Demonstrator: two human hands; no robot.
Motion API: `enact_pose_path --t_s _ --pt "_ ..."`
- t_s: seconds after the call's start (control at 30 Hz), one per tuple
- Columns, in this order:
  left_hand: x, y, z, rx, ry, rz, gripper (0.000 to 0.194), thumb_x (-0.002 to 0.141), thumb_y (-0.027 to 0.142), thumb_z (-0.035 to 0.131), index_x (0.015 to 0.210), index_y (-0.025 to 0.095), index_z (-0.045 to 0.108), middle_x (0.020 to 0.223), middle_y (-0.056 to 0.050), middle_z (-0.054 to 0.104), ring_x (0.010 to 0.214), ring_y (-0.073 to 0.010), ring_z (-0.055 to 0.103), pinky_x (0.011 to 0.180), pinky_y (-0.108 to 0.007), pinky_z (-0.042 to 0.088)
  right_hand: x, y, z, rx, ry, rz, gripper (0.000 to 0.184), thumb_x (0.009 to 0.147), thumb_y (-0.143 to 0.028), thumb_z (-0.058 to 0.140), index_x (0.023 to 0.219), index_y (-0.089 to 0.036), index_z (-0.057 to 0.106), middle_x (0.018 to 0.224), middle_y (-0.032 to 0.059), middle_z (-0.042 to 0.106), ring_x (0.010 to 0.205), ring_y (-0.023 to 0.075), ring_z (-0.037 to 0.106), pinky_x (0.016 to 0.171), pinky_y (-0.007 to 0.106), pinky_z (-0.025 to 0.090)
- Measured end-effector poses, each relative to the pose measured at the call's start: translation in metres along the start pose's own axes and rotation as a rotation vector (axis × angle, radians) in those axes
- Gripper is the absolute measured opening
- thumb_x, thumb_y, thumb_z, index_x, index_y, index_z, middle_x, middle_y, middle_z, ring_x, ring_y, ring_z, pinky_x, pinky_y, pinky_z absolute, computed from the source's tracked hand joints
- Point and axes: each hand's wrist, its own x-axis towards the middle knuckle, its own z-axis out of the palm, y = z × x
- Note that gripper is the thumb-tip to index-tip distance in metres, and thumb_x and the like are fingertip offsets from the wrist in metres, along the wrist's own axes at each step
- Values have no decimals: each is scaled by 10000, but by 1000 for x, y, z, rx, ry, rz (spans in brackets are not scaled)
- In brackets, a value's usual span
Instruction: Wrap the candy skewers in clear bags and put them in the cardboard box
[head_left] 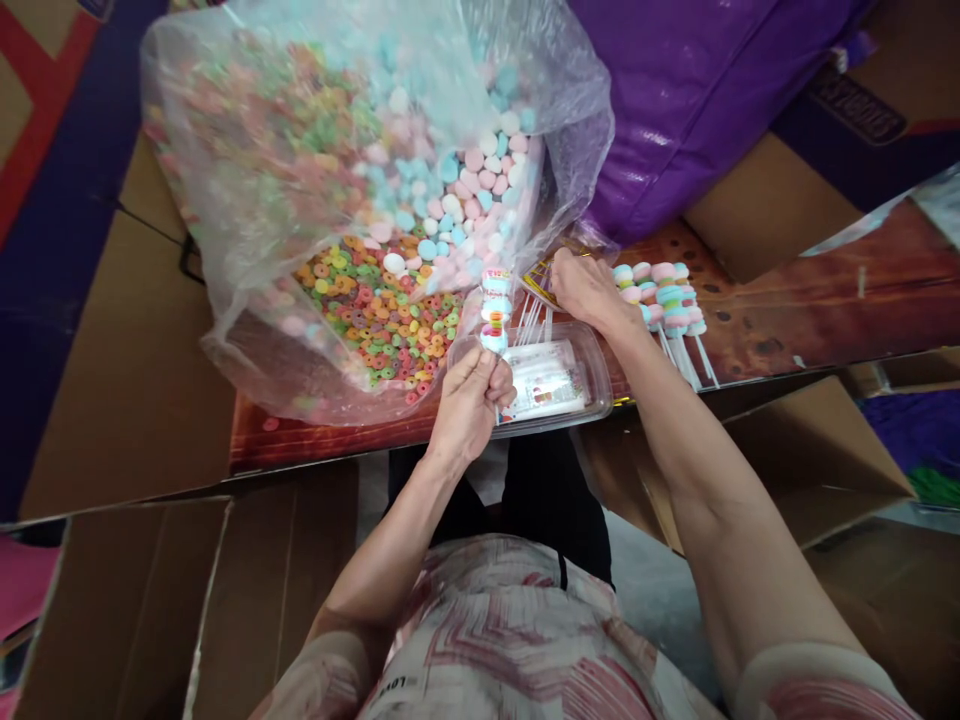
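My left hand [471,400] is closed round the lower end of a candy skewer [495,310]. Pastel marshmallows and coloured rings are stacked on it, and it seems to be in a clear printed wrapper. Past the tub, my right hand [589,285] has its fingers bent together at a gold-and-dark packet [546,278]; whatever they pinch is hidden. Below, a clear plastic tub [606,385] holds a stack of printed clear wrappers [547,380]. White sticks [531,322] lie at the tub's far edge. To the right, several finished candy skewers [667,300] lie side by side.
A big clear bag [247,340] of ring candies [397,325] and pastel marshmallows [472,190] covers the table's left part. Behind stands a purple bag [675,100]. Cardboard boxes [120,350] flank the wood-patterned table [810,300], and an open box [817,460] sits below at right.
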Motion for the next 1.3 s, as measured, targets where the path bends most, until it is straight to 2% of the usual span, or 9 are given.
enact_pose_path --t_s 0.1,0.17,0.33,0.5,0.8,0.97,1.13,1.23,1.3 --pt "0 -3 0 9 -13 49 398 890 269 815 729 194 458 619 60 422 550 -65 351 515 -150 345 0 -4 -3 -16 -18 31 306 984 -250 515 1148 -118 737 1193 212 772 1127 363 701 927 432 489" --pt "0 -4 -1 27 -28 90 379 857 302 850 767 202 496 610 61 464 548 -66 361 521 -154 351 3 -7 -3 -7 -40 43 267 946 -222 561 1085 -122 765 1166 218 780 1100 360 710 898 416 490" --pt "2 -3 1 122 15 159 359 852 363 852 742 192 556 622 41 535 546 -63 407 521 -167 358 14 -5 5 47 -30 55 272 938 -182 570 1127 -113 754 1146 224 782 1038 351 722 844 391 480" --pt "5 0 3 113 34 128 354 849 343 853 718 178 569 652 34 564 503 -39 352 475 -164 308 14 7 14 92 60 57 305 952 -164 496 1170 -127 706 1106 200 776 965 332 699 791 387 472" --pt "9 -4 2 73 79 121 301 893 283 802 764 179 551 685 43 572 476 -20 308 462 -151 273 4 9 7 315 133 38 251 899 -89 518 1039 -166 710 1109 139 757 1075 301 664 966 398 460" --pt "12 -7 2 70 143 178 230 889 236 780 911 222 551 684 56 613 469 -34 322 467 -151 260 -1 13 7 384 222 88 204 957 -156 500 1030 -169 690 1072 144 728 1042 298 647 935 410 464" --pt "18 -10 4 81 167 167 265 878 223 760 885 238 495 653 75 596 449 -31 319 459 -147 226 -45 -4 -1 642 349 -70 159 985 -247 491 904 -219 626 853 51 645 846 227 589 818 364 455" --pt "19 -11 7 107 141 125 282 854 224 765 859 232 483 646 77 578 446 -22 316 456 -145 204 -86 -26 2 843 312 -230 214 976 -336 540 795 -231 586 754 6 596 740 185 536 726 328 427" --pt "17 -14 7 132 109 94 261 829 207 760 845 223 499 628 80 553 438 -14 301 451 -143 189 -108 -39 11 888 281 -243 248 960 -366 579 753 -230 583 714 -5 589 706 173 521 701 319 408"
